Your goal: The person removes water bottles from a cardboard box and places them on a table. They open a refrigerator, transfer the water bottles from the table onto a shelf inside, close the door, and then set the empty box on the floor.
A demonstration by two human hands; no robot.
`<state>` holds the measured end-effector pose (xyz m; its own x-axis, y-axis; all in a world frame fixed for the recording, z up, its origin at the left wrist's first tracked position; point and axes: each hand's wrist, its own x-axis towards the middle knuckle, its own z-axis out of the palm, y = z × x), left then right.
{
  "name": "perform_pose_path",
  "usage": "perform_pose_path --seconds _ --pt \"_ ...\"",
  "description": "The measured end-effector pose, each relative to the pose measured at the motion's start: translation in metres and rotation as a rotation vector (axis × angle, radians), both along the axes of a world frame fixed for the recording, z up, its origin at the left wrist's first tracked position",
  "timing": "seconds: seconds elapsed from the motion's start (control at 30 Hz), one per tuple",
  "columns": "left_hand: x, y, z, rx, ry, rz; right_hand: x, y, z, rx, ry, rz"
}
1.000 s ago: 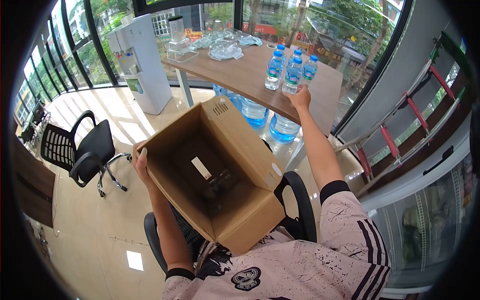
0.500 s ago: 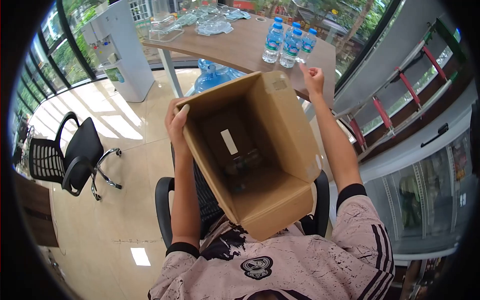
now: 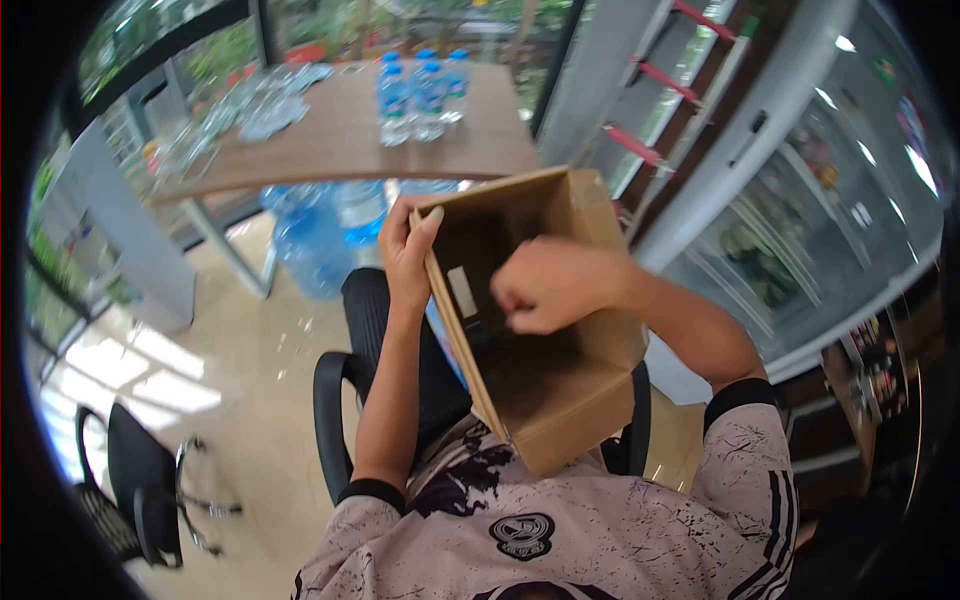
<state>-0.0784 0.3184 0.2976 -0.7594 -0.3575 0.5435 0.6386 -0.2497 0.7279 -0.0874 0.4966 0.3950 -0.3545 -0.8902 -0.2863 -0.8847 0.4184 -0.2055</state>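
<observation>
An open cardboard box [image 3: 560, 430] rests tilted on my lap, its mouth facing me. My left hand [image 3: 408, 250] is closed on the box's upper left edge, thumb on the rim. Over the mouth of the box is my right hand [image 3: 560, 285], its fingers curled and slightly blurred; whatever they hold, if anything, is hidden. A white label [image 3: 462, 292] shows inside the box, where the bottom is dark. Beyond the box, several water bottles [image 3: 428, 100] with blue caps stand grouped upright on the wooden table [image 3: 330, 150].
Clear plastic items [image 3: 262, 115] lie on the table's left part. Large blue water jugs [image 3: 315, 240] stand underneath. A black office chair [image 3: 150, 480] is at lower left, a water dispenser [image 3: 125, 230] at left. A ladder [image 3: 655, 80] and a glass-door cabinet [image 3: 780, 210] are on the right.
My right hand has moved from beside the bottles on the table to the mouth of the box. The view has turned to the right. My left hand keeps its hold on the box.
</observation>
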Motion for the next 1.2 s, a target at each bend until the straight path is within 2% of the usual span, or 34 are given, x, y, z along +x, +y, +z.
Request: perform_pose_path --seconds 0.03,0.07,0.1,0.13,0.2,0.47,0.53,0.77,0.97,1.03,1.1,1.2 --pt "-0.003 0.008 -0.001 -0.039 -0.014 -0.014 -0.002 -0.002 -0.022 0.216 0.023 0.017" --pt "-0.008 0.017 -0.001 -0.113 -0.002 0.014 -0.008 -0.002 -0.053 0.304 0.077 0.03" --pt "-0.013 0.026 -0.005 -0.126 -0.027 -0.041 -0.021 -0.008 -0.089 0.511 -0.022 0.051" --pt "-0.015 0.038 -0.004 -0.135 -0.027 -0.068 -0.032 -0.008 -0.14 0.443 0.019 0.071" --pt "-0.017 0.056 -0.002 -0.165 -0.029 -0.122 -0.045 -0.004 -0.191 0.398 0.053 0.098" --pt "-0.024 0.042 -0.011 -0.125 -0.025 -0.184 -0.052 -0.016 -0.244 0.504 -0.036 0.096" --pt "-0.02 0.036 -0.012 -0.117 0.026 -0.191 -0.051 -0.02 -0.247 0.522 -0.045 0.125" --pt "-0.014 0.022 -0.004 -0.101 -0.033 -0.087 -0.056 -0.039 -0.25 0.584 -0.039 0.268" --pt "-0.004 -0.012 -0.006 -0.103 -0.04 0.131 -0.059 -0.068 -0.24 0.597 0.008 0.44" --pt "0.005 -0.024 -0.003 -0.105 -0.101 0.198 -0.058 -0.082 -0.229 0.596 0.032 0.505" --pt "0.01 -0.037 -0.007 -0.132 -0.056 0.321 -0.055 -0.1 -0.21 0.615 0.054 0.581" --pt "0.033 -0.05 -0.003 -0.084 -0.091 0.381 -0.03 -0.122 -0.151 0.694 0.139 0.696"
